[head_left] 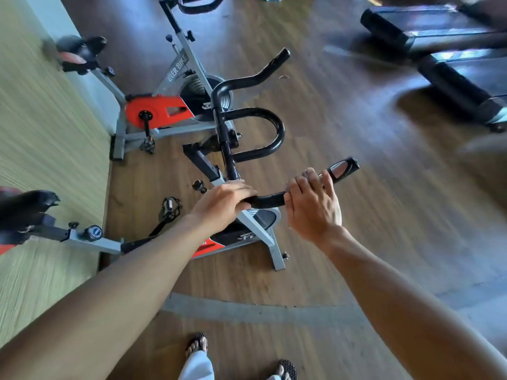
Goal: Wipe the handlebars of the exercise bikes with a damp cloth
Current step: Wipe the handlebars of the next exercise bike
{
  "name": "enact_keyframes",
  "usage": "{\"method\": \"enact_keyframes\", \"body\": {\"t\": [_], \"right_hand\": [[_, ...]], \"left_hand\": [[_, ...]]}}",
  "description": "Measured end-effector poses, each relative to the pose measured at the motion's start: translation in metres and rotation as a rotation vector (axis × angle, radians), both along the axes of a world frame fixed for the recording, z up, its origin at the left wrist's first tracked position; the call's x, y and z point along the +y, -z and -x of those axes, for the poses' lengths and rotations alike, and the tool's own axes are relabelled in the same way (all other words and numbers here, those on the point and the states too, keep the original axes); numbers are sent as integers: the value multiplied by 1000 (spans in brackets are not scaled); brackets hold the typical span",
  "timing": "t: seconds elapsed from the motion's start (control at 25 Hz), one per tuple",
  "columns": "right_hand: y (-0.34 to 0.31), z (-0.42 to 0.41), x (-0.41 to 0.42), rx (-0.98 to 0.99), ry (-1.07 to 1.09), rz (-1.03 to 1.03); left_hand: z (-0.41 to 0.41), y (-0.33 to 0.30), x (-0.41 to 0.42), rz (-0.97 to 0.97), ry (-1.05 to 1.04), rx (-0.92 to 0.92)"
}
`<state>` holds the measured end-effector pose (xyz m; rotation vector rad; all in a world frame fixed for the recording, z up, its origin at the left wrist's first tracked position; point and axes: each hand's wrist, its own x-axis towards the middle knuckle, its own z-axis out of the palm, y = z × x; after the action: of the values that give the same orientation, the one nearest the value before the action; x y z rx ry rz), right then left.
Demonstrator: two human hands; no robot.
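Black, glossy and scuffed in places, the handlebar (248,124) of the nearest exercise bike (247,229) stood below the person, in the middle of the view: a straight crossbar with a closed loop jutting from its centre and two horn-shaped ends that curved away. The near horn ended in a grip with a shiny metal sensor plate (340,169). The left hand (223,205) was curled round the bend where that near horn met the crossbar. The right hand (312,207) was wrapped round the same horn further along, just short of the sensor plate, its fingers closed over the tube; a sliver of something pale showed under the fingertips, but whether that was the cloth could not be told. Two sandalled feet (197,345) stood on the wooden floor (343,256). Beneath the bar were the bike's grey frame and red panel, with its black saddle (27,207) at the left edge. Beyond it stood a second bike (164,105), grey with a red crank cover, and a treadmill (439,50) lay blurred at the far right.
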<state>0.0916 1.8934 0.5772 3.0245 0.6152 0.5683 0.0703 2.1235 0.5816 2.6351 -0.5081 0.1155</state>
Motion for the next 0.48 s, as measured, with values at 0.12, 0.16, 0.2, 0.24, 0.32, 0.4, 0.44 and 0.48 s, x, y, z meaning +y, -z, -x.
{"method": "enact_keyframes", "body": {"t": [0.12, 0.16, 0.2, 0.24, 0.32, 0.4, 0.44, 0.48], "right_hand": [[10, 14, 18, 23, -29, -148], [7, 15, 18, 48, -51, -140], [2, 11, 15, 78, -50, -102], [-2, 9, 13, 94, -22, -56], [-3, 9, 19, 90, 97, -66], [8, 21, 41, 88, 193, -226], [12, 28, 52, 88, 193, -300], [16, 32, 61, 91, 169, -333]], "left_hand": [[-10, -2, 11, -5, 67, 49], [-13, -2, 17, -9, 95, 45], [-17, -3, 23, -8, 124, 39], [-21, -2, 28, -5, 154, 42], [-27, -2, 33, 24, 194, 53], [-27, 0, 33, 86, 203, 67], [-26, 1, 32, 111, 203, 76], [-26, 1, 33, 126, 206, 85]]}}
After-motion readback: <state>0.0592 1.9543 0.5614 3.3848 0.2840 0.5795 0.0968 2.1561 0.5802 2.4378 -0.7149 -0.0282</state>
